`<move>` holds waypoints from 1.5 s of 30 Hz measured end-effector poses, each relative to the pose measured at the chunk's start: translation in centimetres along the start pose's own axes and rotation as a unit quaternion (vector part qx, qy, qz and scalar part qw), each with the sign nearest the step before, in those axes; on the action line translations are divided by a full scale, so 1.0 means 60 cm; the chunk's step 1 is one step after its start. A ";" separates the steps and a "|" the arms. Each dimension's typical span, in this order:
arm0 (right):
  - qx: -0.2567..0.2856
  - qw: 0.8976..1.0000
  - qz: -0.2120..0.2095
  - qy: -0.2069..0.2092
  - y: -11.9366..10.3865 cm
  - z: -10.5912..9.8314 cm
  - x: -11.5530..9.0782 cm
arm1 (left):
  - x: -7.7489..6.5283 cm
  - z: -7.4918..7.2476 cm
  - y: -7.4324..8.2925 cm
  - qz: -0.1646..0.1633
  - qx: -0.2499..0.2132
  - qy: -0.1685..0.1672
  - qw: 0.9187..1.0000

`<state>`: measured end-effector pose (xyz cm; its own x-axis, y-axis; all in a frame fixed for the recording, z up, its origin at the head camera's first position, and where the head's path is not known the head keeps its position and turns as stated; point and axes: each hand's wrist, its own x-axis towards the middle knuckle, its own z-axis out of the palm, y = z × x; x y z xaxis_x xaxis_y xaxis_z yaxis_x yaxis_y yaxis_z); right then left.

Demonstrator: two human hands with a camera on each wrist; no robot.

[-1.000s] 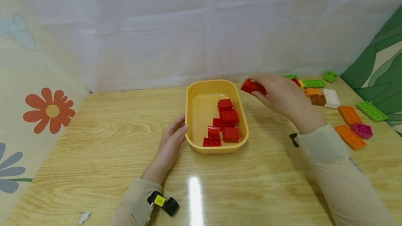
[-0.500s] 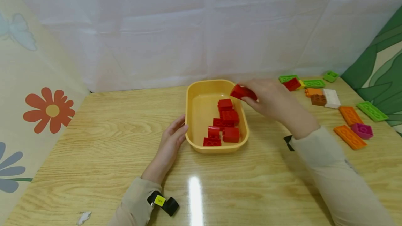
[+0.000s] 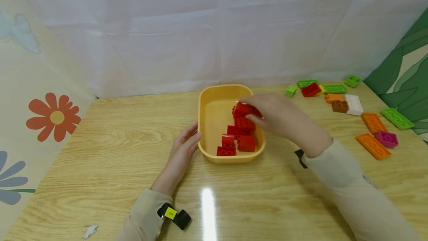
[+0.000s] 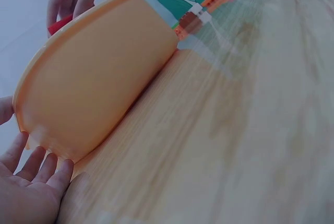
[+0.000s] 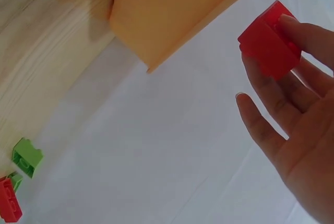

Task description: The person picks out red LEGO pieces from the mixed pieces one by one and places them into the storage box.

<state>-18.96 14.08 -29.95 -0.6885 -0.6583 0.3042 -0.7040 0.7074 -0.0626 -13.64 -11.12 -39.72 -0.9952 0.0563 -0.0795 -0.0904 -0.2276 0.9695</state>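
Note:
A yellow plastic bin (image 3: 207, 122) stands on the table, with several red toy bricks (image 3: 245, 143) gathered along its right side. My left hand (image 3: 180, 153) holds the bin's left wall, its thumb at the rim and its fingers against the outside, as the left wrist view also shows. Over the bin's right rim reaches my right hand (image 3: 281, 118), pinching a red brick (image 5: 269, 41) between thumb and fingers. That brick is above the other red bricks; whether it touches them I cannot tell.
Further right lie a green brick (image 3: 291, 91), another red brick (image 3: 311, 89), a brown brick (image 3: 339, 106), a white brick (image 3: 353, 105), orange plates (image 3: 373, 146) and a magenta brick (image 3: 386, 139). A white sheet (image 3: 160, 47) hangs behind the table.
My right hand has carried the red brick leftward and down, from right of the bin to inside its rim. A green brick it was hiding now shows. The left hand and bin stay put.

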 end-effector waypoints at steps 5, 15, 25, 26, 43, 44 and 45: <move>0.008 0.999 0.012 -0.041 -0.014 0.001 0.001 | 0.001 0.000 -0.001 0.002 -0.001 -0.001 1.000; 0.014 0.998 0.006 -0.067 -0.037 0.005 0.003 | 0.003 0.000 -0.002 -0.001 -0.001 0.001 1.000; 0.013 0.993 0.041 -0.111 -0.049 0.013 0.005 | 0.001 0.001 0.000 -0.002 0.000 0.000 1.000; 0.012 0.992 0.043 -0.114 -0.050 0.013 0.005 | 0.001 0.001 0.000 -0.003 0.000 0.001 1.000; -0.008 0.986 0.058 -0.157 -0.057 0.024 0.002 | 0.000 -0.001 0.001 -0.007 -0.001 -0.001 1.000; -0.008 0.986 0.056 -0.156 -0.058 0.025 0.002 | 0.001 -0.001 0.001 -0.009 -0.001 -0.001 1.000; -0.009 0.987 0.054 -0.154 -0.058 0.026 0.002 | 0.001 -0.001 0.000 -0.010 -0.001 0.000 1.000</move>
<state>-16.86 11.14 -31.17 -0.7815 -0.6239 -0.0073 -0.6224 0.7804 -0.0601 -13.71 -11.19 -39.71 -0.9932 0.0616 -0.0992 -0.1107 -0.2277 0.9674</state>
